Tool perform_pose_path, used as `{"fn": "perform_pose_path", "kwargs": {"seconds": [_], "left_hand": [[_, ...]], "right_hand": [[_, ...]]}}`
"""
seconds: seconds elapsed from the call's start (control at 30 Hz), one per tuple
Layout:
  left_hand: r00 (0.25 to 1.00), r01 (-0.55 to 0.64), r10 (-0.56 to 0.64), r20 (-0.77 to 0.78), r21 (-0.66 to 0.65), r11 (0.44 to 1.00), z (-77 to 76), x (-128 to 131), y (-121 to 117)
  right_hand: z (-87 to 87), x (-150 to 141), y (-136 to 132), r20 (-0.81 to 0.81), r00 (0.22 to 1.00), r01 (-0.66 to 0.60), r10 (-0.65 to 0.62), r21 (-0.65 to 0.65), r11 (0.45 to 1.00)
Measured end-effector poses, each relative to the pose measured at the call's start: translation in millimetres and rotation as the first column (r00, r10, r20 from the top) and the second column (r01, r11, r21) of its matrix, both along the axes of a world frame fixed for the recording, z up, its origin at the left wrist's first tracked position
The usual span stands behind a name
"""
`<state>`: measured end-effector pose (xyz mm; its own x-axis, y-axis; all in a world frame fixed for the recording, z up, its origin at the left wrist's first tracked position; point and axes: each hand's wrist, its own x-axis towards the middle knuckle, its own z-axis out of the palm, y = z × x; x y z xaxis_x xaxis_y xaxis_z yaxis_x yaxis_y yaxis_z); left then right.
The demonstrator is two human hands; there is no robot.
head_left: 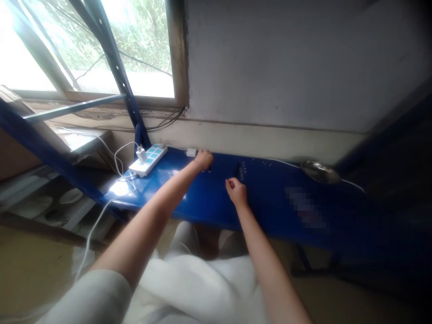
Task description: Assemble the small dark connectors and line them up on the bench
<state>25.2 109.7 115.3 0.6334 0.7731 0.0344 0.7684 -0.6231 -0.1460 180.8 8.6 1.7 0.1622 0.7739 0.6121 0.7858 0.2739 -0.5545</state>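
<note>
My left hand (pixel 204 159) reaches to the back of the blue shelf (pixel 202 202), its fingers bent downward over small dark pieces (pixel 209 170). What those fingers hold, if anything, is hidden. Just left of it lies a white plug adapter (pixel 191 153). My right hand (pixel 236 191) is held nearer the front edge, thumb and fingers pinched together; anything between them is too small to name. Beyond the right hand stands a group of small clear pieces (pixel 242 171) beside a dark strip. Several tiny thin pieces (pixel 266 163) lie scattered farther right.
A white power strip (pixel 148 160) with a charger (pixel 141 155) plugged in sits at the left end, its white cable (pixel 90 234) hanging down. A shiny metal dome (pixel 320 172) lies at the back right. Blue uprights (pixel 116 67) frame the left; a wall rises behind.
</note>
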Motion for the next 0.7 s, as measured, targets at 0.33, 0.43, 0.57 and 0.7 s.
{"fn": "perform_pose_path", "kwargs": {"seconds": [0.33, 0.43, 0.57, 0.7], "left_hand": [[0.997, -0.001, 0.001, -0.078, -0.002, 1.0, 5.3, -0.6, 1.8], [0.996, 0.003, -0.003, -0.091, -0.003, 1.0, 5.8, 1.0, 1.1], [0.994, -0.005, 0.004, -0.111, -0.008, 1.0, 7.2, 3.0, 0.5], [0.992, -0.017, 0.014, -0.123, -0.024, 1.0, 8.7, 4.3, 0.2]], "right_hand": [[-1.4, 0.6, -0.3, -0.02, 1.0, -0.003, 0.003, -0.015, 1.0], [-1.8, 0.8, -0.2, -0.023, 1.0, -0.006, 0.006, -0.014, 1.0], [-1.0, 0.6, -0.6, -0.02, 1.0, -0.002, 0.001, -0.013, 1.0], [-0.6, 0.7, -0.6, -0.026, 1.0, -0.009, 0.009, -0.017, 1.0]]}}
